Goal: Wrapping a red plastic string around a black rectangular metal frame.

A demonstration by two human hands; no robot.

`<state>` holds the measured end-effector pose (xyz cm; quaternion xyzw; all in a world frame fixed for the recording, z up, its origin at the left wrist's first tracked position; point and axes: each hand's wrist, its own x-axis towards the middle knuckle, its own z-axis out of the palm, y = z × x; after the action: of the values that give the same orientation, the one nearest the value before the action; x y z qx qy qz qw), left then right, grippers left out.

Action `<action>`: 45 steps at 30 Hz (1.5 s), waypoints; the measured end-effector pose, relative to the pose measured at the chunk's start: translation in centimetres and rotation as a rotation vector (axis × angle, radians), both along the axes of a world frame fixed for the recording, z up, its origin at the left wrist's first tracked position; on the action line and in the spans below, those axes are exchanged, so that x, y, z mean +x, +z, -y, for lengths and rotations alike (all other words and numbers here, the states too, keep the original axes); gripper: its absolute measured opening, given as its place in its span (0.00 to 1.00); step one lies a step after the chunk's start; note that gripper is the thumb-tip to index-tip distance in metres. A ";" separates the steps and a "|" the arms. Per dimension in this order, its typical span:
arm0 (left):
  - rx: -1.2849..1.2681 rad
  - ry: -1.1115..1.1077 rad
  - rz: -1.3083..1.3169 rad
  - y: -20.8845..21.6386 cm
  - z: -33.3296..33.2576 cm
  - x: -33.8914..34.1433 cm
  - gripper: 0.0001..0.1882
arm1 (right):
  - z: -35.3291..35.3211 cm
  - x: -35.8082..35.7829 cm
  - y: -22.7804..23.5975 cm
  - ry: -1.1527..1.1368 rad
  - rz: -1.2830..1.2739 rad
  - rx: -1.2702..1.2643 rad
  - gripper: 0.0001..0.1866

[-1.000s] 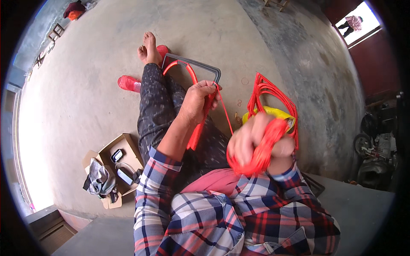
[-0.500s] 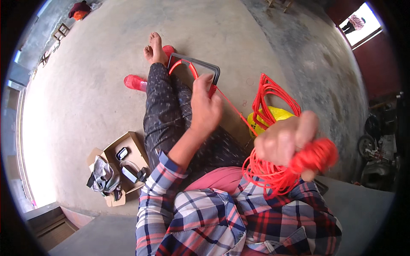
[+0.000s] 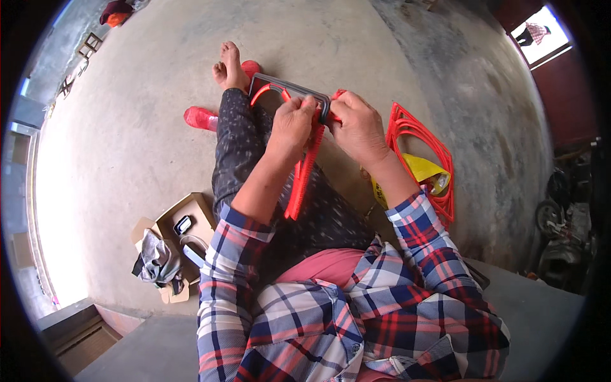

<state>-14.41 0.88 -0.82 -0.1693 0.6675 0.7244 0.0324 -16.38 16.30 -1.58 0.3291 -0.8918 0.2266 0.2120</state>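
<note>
A dark grey rectangular frame (image 3: 289, 84) stands tilted over my lap, its near corner between my hands. Red cord is bound tightly around one side, and this red-wrapped side (image 3: 301, 184) slants down over my thigh. A curved red-wrapped piece (image 3: 267, 88) shows inside the frame. My left hand (image 3: 293, 127) is closed on the frame by the corner, thumb on top. Just across the corner, my right hand (image 3: 359, 127) has its fingers closed on red cord (image 3: 337, 95); most of that cord is hidden behind the fingers.
To the right, several red-wrapped frames (image 3: 428, 137) lean together around a yellow bag (image 3: 423, 170). At left, an open cardboard box (image 3: 202, 210) holds a cloth (image 3: 158, 258) and small devices. A red shoe (image 3: 201, 118) lies near my bare foot (image 3: 230, 67). A person (image 3: 533, 33) is outside the doorway.
My right hand has come from the lower right, where it held a loose red cord bundle, up to the frame's corner. The loose loops no longer show over my lap. My left hand stays on the frame.
</note>
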 end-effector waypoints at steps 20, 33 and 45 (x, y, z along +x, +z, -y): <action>-0.308 0.162 -0.289 1.8 -0.2 1.2 0.11 | 0.7 0.9 0.2 0.109 0.086 -0.440 0.21; -0.200 0.014 -0.274 3.2 0.6 1.3 0.11 | 0.7 0.4 0.2 0.097 0.241 -0.590 0.15; 0.206 -0.105 -0.039 1.2 0.6 1.9 0.10 | -3.8 2.1 0.1 0.242 0.664 -1.448 0.12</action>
<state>-12.56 0.26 0.40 -0.1156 0.5981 0.7895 0.0745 -14.25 20.13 -1.51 0.1198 -0.4982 0.8558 0.0707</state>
